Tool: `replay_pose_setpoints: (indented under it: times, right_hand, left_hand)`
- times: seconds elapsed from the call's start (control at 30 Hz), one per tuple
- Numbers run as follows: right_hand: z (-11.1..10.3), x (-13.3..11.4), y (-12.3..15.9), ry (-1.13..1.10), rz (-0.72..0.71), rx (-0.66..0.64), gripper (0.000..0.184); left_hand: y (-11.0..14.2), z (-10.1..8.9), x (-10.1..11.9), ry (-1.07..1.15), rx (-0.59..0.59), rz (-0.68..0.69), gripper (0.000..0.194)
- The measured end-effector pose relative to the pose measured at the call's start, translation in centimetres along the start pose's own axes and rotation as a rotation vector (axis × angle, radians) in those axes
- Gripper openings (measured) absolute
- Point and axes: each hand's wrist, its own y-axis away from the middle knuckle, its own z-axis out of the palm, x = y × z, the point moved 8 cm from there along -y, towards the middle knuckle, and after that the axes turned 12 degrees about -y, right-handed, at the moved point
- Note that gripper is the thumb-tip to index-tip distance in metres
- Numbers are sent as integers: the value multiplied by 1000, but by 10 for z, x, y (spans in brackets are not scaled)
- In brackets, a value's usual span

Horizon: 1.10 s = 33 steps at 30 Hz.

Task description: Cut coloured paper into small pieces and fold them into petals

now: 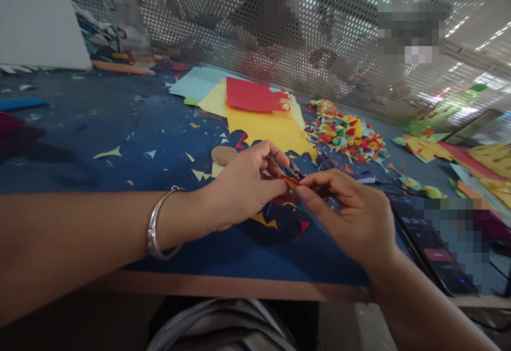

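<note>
My left hand (243, 186) and my right hand (351, 212) meet above the blue table (120, 138), both pinching a small folded piece of red and yellow paper (289, 181). The fingers of each hand are pressed together on it. A silver bangle (159, 228) sits on my left wrist. Just behind the fingertips, dark scissors (296, 170) lie on the table, partly hidden by my hands.
Red (251, 94), yellow (271, 127) and light blue sheets (195, 82) lie farther back. A heap of folded coloured pieces (347, 135) sits to the right. A dark phone (431, 244) lies by my right wrist. Paper scraps dot the table. Perforated metal mesh (319, 37) closes the back.
</note>
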Motion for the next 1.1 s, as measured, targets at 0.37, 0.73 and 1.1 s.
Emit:
replay_pose_setpoints:
  times: [0.37, 0.73, 1.1]
  right_hand:
    - [-5, 8, -4, -286, 144, -36, 26]
    - [-19, 22, -5, -225, 185, 34, 25]
    - [-78, 87, -4, 716, 93, -16, 42]
  left_hand:
    - [11, 3, 33, -296, -178, 352, 19]
    - [8, -2, 45, -365, -143, 413, 16]
    - [-10, -23, 31, -289, 11, 352, 15]
